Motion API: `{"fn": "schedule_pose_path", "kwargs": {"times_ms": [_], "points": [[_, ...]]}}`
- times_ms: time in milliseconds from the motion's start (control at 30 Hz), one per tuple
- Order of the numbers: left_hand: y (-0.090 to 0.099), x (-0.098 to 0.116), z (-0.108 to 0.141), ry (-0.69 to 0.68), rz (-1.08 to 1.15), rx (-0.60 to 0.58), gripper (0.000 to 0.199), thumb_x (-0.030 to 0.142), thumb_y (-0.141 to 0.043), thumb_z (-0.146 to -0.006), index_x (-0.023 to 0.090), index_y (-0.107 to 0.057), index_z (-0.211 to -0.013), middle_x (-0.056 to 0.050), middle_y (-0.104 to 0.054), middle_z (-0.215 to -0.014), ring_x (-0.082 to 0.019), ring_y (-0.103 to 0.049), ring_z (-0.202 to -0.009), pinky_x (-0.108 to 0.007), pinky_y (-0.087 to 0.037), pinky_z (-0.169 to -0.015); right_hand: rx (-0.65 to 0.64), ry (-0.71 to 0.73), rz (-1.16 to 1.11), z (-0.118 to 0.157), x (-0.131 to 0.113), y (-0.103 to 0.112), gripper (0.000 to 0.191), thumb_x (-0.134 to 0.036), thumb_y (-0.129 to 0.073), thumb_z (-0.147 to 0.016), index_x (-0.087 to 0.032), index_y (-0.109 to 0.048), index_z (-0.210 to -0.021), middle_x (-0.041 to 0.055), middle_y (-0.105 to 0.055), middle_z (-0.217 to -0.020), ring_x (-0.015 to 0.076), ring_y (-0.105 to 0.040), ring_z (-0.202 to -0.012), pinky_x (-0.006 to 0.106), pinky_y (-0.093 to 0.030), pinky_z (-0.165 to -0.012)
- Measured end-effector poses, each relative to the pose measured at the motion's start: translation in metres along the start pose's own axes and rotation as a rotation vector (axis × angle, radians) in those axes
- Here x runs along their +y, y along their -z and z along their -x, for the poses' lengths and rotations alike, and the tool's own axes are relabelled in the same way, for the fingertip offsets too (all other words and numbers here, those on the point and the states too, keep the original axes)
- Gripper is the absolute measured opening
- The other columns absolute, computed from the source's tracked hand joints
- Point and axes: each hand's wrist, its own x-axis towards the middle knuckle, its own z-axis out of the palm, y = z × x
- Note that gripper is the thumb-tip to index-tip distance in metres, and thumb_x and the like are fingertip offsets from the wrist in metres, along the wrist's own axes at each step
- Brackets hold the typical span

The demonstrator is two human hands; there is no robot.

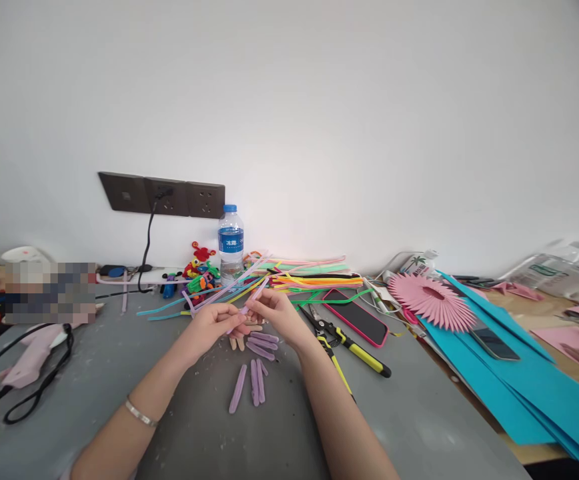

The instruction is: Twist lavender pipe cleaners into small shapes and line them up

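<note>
Between my two hands is a thin light purple pipe cleaner point(260, 289), slanting up to the right. My left hand point(218, 324) is closed on its lower part, and my right hand point(272, 312) pinches it higher up. Just below the hands, several folded purple pipe cleaner pieces point(255, 383) lie on the grey table point(194, 427). A few beige pieces point(237, 343) rest partly hidden under my fingers.
Long coloured pipe cleaners point(314, 279) lie behind the hands, beside a water bottle point(231, 247). Yellow-handled pliers point(359, 352) and a pink-cased phone point(357, 317) are at right, before blue sheets point(499, 373). A pink glue gun point(32, 357) with its cable is at left.
</note>
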Motion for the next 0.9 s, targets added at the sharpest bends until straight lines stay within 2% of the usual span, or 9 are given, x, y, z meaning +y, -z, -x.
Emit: {"fn": "schedule_pose_path", "kwargs": {"times_ms": [133, 333, 533, 800, 900], "points": [[0.0002, -0.0005, -0.0001, 0.052, 0.064, 0.02, 0.038, 0.05, -0.072, -0.075, 0.015, -0.064, -0.088, -0.007, -0.076, -0.077, -0.017, -0.069, -0.067, -0.027, -0.053, -0.067, 0.02, 0.026, -0.006, -0.0003, 0.0012, 0.0038, 0.03, -0.043, -0.073, -0.074, -0.016, -0.062, -0.074, -0.0008, -0.063, -0.065, 0.0103, -0.053, -0.056, 0.023, -0.042, -0.056], [-0.0026, 0.0022, -0.0014, 0.063, 0.09, 0.085, 0.042, 0.052, -0.075, -0.069, 0.016, -0.062, -0.086, -0.008, -0.077, -0.077, -0.02, -0.071, -0.075, -0.028, -0.054, -0.069, 0.019, 0.011, -0.084, -0.0011, 0.0028, 0.0049, 0.026, -0.039, -0.075, -0.072, -0.016, -0.063, -0.076, 0.0001, -0.064, -0.071, 0.0123, -0.058, -0.064, 0.024, -0.046, -0.061], [-0.0021, 0.0033, 0.0, 0.007, 0.053, 0.049, 0.042, 0.052, -0.073, -0.072, 0.015, -0.064, -0.089, -0.009, -0.077, -0.078, -0.021, -0.072, -0.077, -0.029, -0.055, -0.071, 0.045, 0.012, -0.113, 0.0, -0.0014, 0.0041, 0.024, -0.031, -0.079, -0.067, -0.016, -0.061, -0.072, -0.0006, -0.064, -0.07, 0.0114, -0.057, -0.063, 0.025, -0.046, -0.062], [-0.0023, 0.0009, 0.0, -0.059, -0.052, 0.001, 0.038, 0.051, -0.062, -0.083, 0.014, -0.067, -0.09, -0.009, -0.075, -0.079, -0.018, -0.069, -0.068, -0.027, -0.053, -0.062, 0.037, 0.036, -0.042, 0.0007, -0.0002, 0.006, 0.028, -0.033, -0.08, -0.066, -0.017, -0.056, -0.067, -0.0029, -0.059, -0.061, 0.011, -0.054, -0.057, 0.024, -0.042, -0.057], [-0.0026, 0.0009, 0.0001, -0.075, -0.049, -0.012, 0.034, 0.048, -0.063, -0.083, 0.014, -0.066, -0.086, -0.008, -0.074, -0.08, -0.016, -0.066, -0.064, -0.026, -0.051, -0.059, 0.021, 0.01, -0.03, 0.0014, -0.0005, 0.0067, 0.03, -0.033, -0.081, -0.065, -0.017, -0.056, -0.067, -0.0032, -0.058, -0.062, 0.0109, -0.054, -0.058, 0.024, -0.042, -0.058]]}}
